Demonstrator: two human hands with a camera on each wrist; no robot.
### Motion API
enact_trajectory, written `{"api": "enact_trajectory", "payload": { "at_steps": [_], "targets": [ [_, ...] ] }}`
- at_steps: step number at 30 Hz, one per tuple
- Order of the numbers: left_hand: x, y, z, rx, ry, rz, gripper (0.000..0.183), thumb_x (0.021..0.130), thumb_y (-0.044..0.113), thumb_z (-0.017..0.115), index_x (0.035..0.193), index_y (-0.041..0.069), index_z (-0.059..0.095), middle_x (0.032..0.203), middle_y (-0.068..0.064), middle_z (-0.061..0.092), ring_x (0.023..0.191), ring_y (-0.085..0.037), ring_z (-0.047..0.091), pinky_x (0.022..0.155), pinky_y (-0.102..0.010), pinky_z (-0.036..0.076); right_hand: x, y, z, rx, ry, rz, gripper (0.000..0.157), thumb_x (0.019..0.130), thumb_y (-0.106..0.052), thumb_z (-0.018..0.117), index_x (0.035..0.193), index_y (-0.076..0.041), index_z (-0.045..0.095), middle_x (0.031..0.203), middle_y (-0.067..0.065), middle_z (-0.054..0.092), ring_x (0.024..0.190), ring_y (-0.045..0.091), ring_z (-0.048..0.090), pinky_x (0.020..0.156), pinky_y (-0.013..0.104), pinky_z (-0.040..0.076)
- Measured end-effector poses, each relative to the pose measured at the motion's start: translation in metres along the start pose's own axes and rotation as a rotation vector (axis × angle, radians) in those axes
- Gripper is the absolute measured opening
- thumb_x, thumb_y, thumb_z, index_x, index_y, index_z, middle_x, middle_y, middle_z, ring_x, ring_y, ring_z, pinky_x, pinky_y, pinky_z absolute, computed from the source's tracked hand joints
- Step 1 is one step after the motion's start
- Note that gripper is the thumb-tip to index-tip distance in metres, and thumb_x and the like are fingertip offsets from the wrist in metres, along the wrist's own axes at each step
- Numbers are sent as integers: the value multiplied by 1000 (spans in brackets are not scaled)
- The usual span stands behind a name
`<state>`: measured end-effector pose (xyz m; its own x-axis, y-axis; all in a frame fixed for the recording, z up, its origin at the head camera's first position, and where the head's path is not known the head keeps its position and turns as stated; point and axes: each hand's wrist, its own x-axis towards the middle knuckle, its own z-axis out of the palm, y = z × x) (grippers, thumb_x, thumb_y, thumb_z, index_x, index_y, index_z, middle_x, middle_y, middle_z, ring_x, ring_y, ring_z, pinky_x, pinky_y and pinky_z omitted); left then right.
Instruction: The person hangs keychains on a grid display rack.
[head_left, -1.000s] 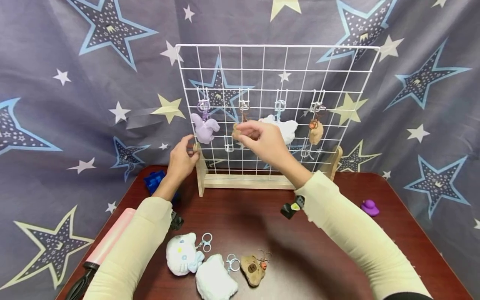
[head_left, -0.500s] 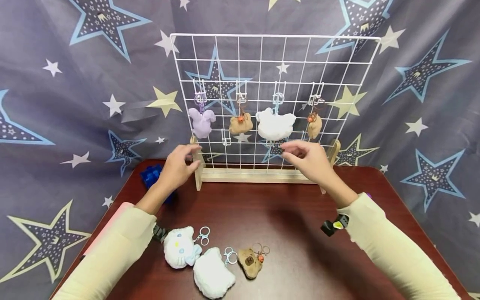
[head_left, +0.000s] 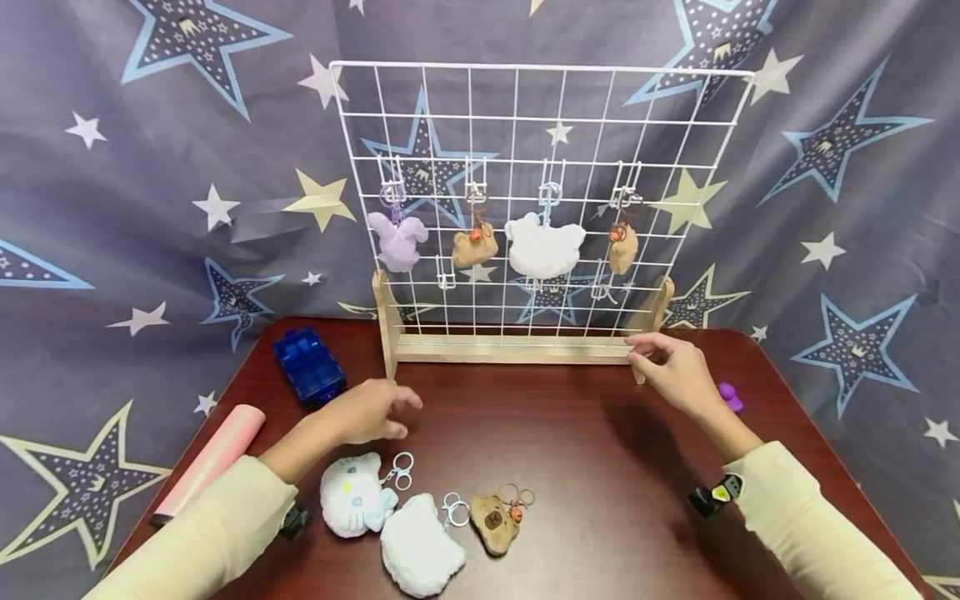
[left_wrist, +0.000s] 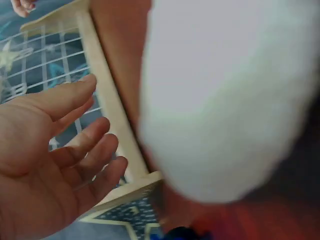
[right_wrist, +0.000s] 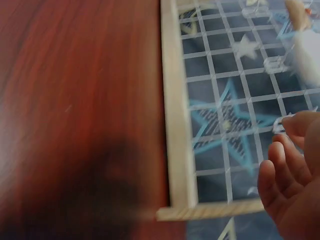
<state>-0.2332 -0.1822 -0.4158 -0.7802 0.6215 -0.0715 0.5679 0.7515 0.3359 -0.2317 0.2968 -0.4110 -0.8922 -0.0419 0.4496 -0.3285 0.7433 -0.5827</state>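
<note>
My left hand (head_left: pixel 375 410), fingers loosely bent around nothing, is over the table above a white cat plush keychain (head_left: pixel 351 493) with a blue bow. Beside that plush lie a plain white plush keychain (head_left: pixel 422 546) and a brown bear keychain (head_left: pixel 492 523). My right hand (head_left: pixel 673 371) hovers before the rack's right foot, its fingers relaxed and holding nothing. On the white wire grid (head_left: pixel 514 65) hang a lilac plush (head_left: pixel 397 243), a small tan plush (head_left: pixel 474 246), a white plush (head_left: pixel 544 247) and another tan plush (head_left: pixel 622 250). In the left wrist view, a blurred white plush (left_wrist: pixel 220 110) fills the right side.
Bare white hooks (head_left: pixel 446 275) sit on the grid's lower row. The grid stands in a wooden base (head_left: pixel 510 348). At the left are a blue box (head_left: pixel 309 367) and a pink cylinder (head_left: pixel 213 462); a purple duck-like toy (head_left: pixel 729 397) is at the right.
My right hand has left the small tan plush on the grid and moved right and down. My left hand has come away from the rack's left side, down toward the plushes on the table.
</note>
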Motion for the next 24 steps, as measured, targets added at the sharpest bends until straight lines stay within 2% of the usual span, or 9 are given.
{"api": "enact_trajectory", "payload": {
  "at_steps": [4,9,13,17,21,24],
  "targets": [
    [-9,-3,14,4,-75,-8,40,79,14,84,118,13,72,103,-6,70,97,-23,66,85,-39,54,-3,20,5,-76,88,30,25,88,-9,74,113,-7,74,87,10,77,62,-7,50,63,22,40],
    [-14,-2,24,30,-117,-15,39,78,13,85,115,13,74,96,-4,72,91,-18,67,80,-37,55,-3,41,11,-121,146,84,28,87,-10,72,115,-4,71,88,12,78,60,-2,50,70,34,41],
    [-14,0,28,65,-132,-45,37,77,14,85,113,14,76,92,-2,75,88,-15,68,77,-36,56,-3,56,14,-146,128,101,34,87,-12,72,120,-1,67,89,14,77,67,14,63,76,45,45],
    [-14,3,30,115,-144,-70,37,76,16,86,112,16,77,96,-1,75,91,-16,68,77,-42,57,-4,67,17,-168,68,124,42,89,-16,73,126,-1,63,91,14,78,79,33,70,81,51,47],
    [-15,7,33,151,-126,-70,40,73,14,86,112,17,78,104,-1,78,98,-24,71,78,-48,58,-3,74,18,-182,44,121,46,90,-19,74,130,-1,62,93,15,79,88,39,72,82,53,48],
    [-15,9,35,169,-97,-59,39,71,11,86,110,17,79,104,0,78,98,-25,73,77,-49,59,-1,78,19,-185,56,118,46,89,-19,75,131,-3,63,93,14,79,87,40,72,80,54,48]
  ]
}}
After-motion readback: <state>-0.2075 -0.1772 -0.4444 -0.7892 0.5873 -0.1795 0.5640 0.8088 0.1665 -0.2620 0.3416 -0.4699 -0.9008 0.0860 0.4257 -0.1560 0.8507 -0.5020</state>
